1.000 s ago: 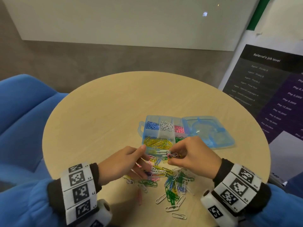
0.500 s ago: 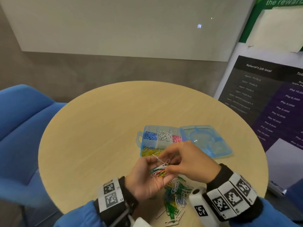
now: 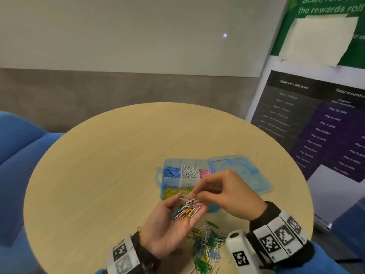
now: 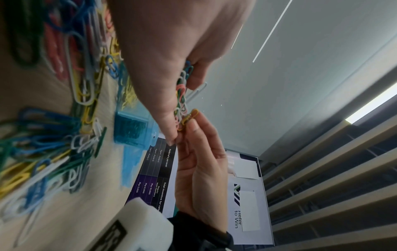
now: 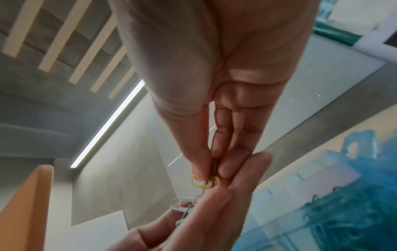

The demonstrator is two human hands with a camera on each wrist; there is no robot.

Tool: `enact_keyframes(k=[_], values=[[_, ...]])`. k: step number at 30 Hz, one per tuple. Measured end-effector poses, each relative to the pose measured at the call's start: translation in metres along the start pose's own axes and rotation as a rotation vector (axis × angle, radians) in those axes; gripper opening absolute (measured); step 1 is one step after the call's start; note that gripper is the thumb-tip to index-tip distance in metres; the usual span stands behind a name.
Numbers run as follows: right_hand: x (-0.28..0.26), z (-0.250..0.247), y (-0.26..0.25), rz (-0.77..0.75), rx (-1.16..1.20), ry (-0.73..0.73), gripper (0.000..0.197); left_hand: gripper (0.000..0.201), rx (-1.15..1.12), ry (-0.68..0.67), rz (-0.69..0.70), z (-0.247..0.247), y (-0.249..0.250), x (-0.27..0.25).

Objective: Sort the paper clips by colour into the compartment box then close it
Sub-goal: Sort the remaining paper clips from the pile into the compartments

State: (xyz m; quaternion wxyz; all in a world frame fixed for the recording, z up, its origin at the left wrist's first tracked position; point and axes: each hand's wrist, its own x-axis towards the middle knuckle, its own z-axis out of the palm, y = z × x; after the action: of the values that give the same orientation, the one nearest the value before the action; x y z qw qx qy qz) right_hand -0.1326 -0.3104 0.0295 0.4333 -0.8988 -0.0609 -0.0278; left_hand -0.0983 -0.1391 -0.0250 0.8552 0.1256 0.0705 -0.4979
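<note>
Change: no longer picking straight off the round pale wooden worktop (image 3: 98, 175), as a second ago, but working out of the palm. Now cupping a mixed bundle of coloured wire paper clips (image 3: 187, 209) in the left hand (image 3: 167, 228), turned palm-up and raised just in front of the translucent blue plastic compartment box (image 3: 164, 181), with thumb and fingers curling round the bundle to keep it together. Clamping the grip of the right hand (image 3: 231, 194), thumb against fingertips, on a single yellow paper clip (image 4: 189, 118) at the far edge of that bundle, and apparently teasing it free of the others.

Leaving the box where it was, lying open on the worktop with its hinged lid (image 3: 237, 171) folded flat to the right; already holding blue, white and pink clips in the far row and yellow ones in the yellow compartment (image 3: 173, 191) directly under the two hands. Leaving also a loose pile of coloured paper clips (image 3: 207, 246) unsorted on the worktop, near the wrists.

Probably speeding the sort by bringing a handful close to the box, with only a short drop needed for the yellow one. Still far from closing: bundle and pile both waiting. Risking tangled clips coming away together.
</note>
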Motion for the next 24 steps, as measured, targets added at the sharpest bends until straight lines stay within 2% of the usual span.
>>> enact_keyframes(k=[4,8,14,18,22,24], values=[[0.001,-0.001,0.002,0.031,0.165,0.028,0.011,0.044,-0.038,0.014,0.008,-0.004,0.002,0.001],[0.003,0.001,0.008,0.042,0.215,0.044,0.013,0.046,-0.043,0.020,0.017,-0.004,0.003,0.001],[0.006,0.003,0.017,0.037,0.177,0.088,0.014,0.051,0.012,0.039,0.016,-0.009,0.005,0.002],[0.009,-0.006,0.013,0.023,0.121,0.163,0.014,0.053,-0.002,-0.004,-0.001,-0.009,0.006,0.001],[0.036,-0.019,0.005,-0.016,0.060,0.308,0.014,0.056,0.000,-0.045,-0.009,-0.008,0.007,0.000],[0.052,-0.021,0.002,-0.008,-0.013,0.297,0.015,0.058,-0.010,-0.052,-0.011,-0.007,0.007,0.000]])
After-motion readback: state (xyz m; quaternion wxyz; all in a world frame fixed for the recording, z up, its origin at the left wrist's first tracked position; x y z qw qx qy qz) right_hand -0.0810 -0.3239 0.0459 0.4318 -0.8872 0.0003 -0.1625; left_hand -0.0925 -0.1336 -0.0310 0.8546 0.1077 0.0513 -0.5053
